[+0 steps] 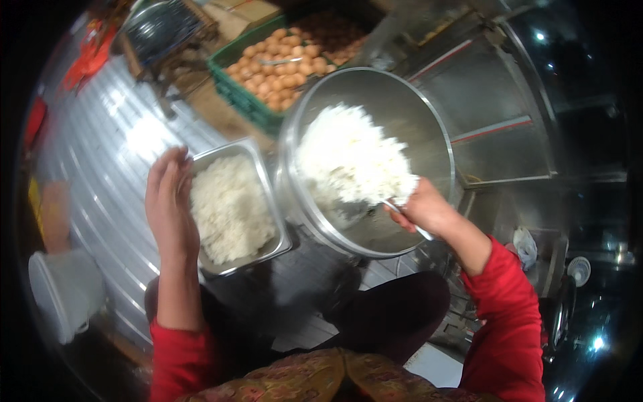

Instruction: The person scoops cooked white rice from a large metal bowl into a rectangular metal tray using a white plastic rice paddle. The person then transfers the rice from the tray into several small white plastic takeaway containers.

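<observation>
My right hand grips the metal handle of a scoop or large spoon over a deep round steel pot. A big clump of white cooked rice covers the scoop's head, inside the pot's opening. More rice lies lower in the pot, partly hidden. To the left, a rectangular steel pan holds a mound of cooked rice. My left hand is against the pan's left side, its fingers near the far left corner. Whether it grips the rim is unclear.
Beyond the pot stands a green plastic crate of brown eggs. Ridged metal sheeting spreads at left, with a white bucket near its edge. Steel cabinet panels rise at right; a small white fan is lower right.
</observation>
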Demonstrator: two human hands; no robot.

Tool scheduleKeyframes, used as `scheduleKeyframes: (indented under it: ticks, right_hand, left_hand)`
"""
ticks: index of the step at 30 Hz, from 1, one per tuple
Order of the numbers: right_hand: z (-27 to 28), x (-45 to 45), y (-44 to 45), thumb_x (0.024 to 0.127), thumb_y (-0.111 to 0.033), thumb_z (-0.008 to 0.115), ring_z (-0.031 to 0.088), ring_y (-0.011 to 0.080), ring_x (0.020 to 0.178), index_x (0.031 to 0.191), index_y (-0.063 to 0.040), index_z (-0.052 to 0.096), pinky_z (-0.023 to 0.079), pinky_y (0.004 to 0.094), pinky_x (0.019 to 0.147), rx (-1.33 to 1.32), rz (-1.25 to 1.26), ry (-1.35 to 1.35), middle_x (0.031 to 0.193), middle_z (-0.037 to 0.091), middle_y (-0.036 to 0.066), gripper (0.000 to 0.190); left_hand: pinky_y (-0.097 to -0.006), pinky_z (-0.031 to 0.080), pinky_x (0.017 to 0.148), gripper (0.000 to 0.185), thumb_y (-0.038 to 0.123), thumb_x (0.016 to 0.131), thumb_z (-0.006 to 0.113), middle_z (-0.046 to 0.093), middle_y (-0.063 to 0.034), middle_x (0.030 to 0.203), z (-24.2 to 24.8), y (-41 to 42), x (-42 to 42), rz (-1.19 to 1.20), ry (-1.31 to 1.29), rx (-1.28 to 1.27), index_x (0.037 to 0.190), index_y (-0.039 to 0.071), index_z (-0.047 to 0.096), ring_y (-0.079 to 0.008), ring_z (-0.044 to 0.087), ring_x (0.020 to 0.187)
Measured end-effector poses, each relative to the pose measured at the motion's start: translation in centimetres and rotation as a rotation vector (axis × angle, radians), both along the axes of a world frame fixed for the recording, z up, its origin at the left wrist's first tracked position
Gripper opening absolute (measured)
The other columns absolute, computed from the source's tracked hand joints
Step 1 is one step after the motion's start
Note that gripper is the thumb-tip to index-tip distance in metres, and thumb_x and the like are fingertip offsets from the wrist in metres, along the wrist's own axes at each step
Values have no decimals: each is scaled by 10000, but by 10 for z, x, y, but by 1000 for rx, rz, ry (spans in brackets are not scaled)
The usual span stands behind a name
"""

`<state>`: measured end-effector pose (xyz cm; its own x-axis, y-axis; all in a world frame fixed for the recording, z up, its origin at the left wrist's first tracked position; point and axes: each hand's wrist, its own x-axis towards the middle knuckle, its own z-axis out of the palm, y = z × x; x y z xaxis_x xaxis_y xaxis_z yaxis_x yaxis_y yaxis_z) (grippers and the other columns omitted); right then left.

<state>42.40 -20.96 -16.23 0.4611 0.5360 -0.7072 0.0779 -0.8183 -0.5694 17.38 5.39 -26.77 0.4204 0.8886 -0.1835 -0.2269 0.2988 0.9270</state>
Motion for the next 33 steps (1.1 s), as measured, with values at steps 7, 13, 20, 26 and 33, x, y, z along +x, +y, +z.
scheduleKeyframes:
  ticks: [7,13,20,26,33]
  right_hand:
    - [-3,-106,53,1026,-58,478,485,120,439,1007,15,642,395,282,393,176,-245,241,588,545,50,180]
    - [-191,-191,97,948,-23,509,636,267,792,1464,-45,405,525,387,707,422,-221,-154,912,616,178,527]
    - [-300,-220,124,870,-10,566,597,445,1033,1624,-159,206,492,482,932,-5,375,-441,1083,555,255,849]
    - [-143,-182,96,979,-142,587,591,380,1236,1605,-147,255,462,436,1037,128,394,-126,1413,551,250,708]
    - [27,-75,-18,981,-115,669,439,224,1420,1524,-76,439,367,368,1163,247,-39,-99,1565,447,123,591]
  left_hand:
    - [-373,431,1005,359,244,1007,590,649,-105,1256,-10,67,-50,261,-83,-59,1282,13,608,-222,587,1170]
    - [-354,476,948,292,219,960,660,669,-103,1135,-13,86,-73,210,-153,-270,1159,4,662,-218,607,1073]
    - [-371,474,968,289,221,971,636,669,-107,1118,-12,90,-78,215,-136,-326,1156,0,656,-210,604,1068]
    - [-380,450,1012,341,243,990,610,663,-106,1218,-25,88,-58,177,-46,-305,1236,9,638,-218,597,1147]
    - [-434,342,1144,591,279,977,638,494,-221,1420,-13,-42,18,-335,254,317,1412,-73,444,-316,464,1333]
